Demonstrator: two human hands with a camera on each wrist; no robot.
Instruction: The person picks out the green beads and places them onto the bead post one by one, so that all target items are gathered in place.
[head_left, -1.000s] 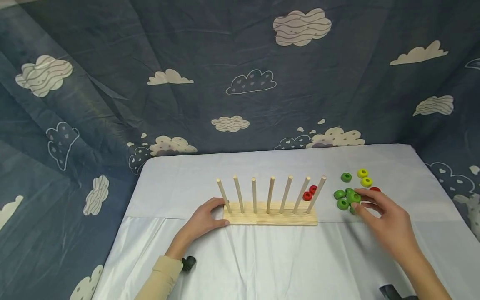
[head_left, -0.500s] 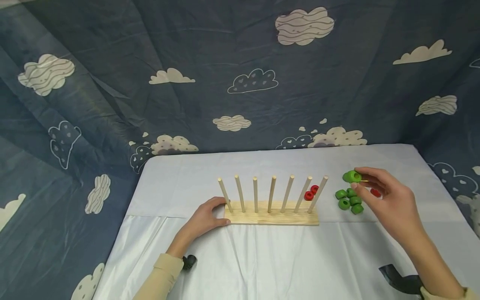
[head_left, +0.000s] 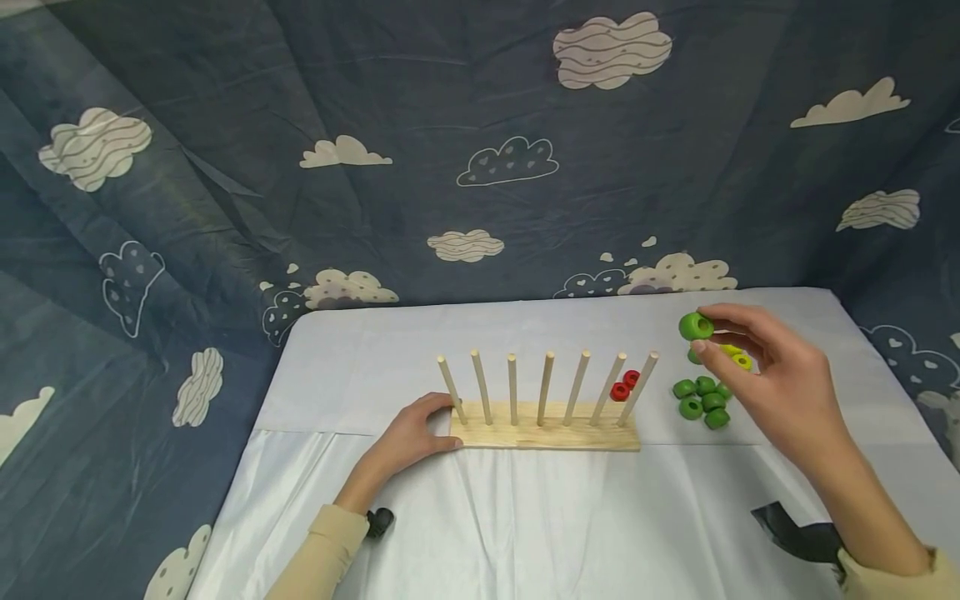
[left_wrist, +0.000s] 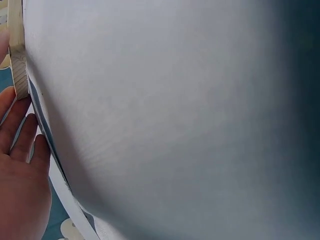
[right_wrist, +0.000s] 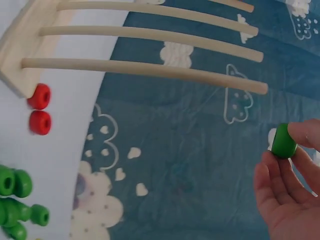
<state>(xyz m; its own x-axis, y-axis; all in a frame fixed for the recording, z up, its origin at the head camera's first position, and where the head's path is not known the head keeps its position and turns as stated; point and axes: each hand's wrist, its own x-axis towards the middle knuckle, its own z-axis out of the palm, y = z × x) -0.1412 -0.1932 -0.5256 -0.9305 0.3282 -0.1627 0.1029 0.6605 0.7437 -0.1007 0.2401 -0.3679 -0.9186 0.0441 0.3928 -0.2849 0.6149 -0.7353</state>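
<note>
A wooden peg rack (head_left: 525, 437) with several upright pegs lies on the white cloth. My left hand (head_left: 408, 429) holds its left end, thumb at the front edge and index finger at the back; the left wrist view shows the fingers (left_wrist: 19, 125) against the wood. Up over the table's right side, my right hand (head_left: 791, 392) pinches a green bead (head_left: 687, 327) between thumb and fingers, also clear in the right wrist view as a green bead (right_wrist: 283, 142). Beneath it sit several green beads (head_left: 691, 408). The pegs carry no beads.
Two red beads (head_left: 619, 392) lie behind the rack's right end. Yellow beads (head_left: 742, 362) are partly hidden by the right hand. A dark cloud-print curtain (head_left: 375, 225) hangs behind and beside the white table (head_left: 420, 333).
My right hand has lifted one green bead off the pile, moving it up and away from me, over the other beads. The left hand still holds the rack's end.
</note>
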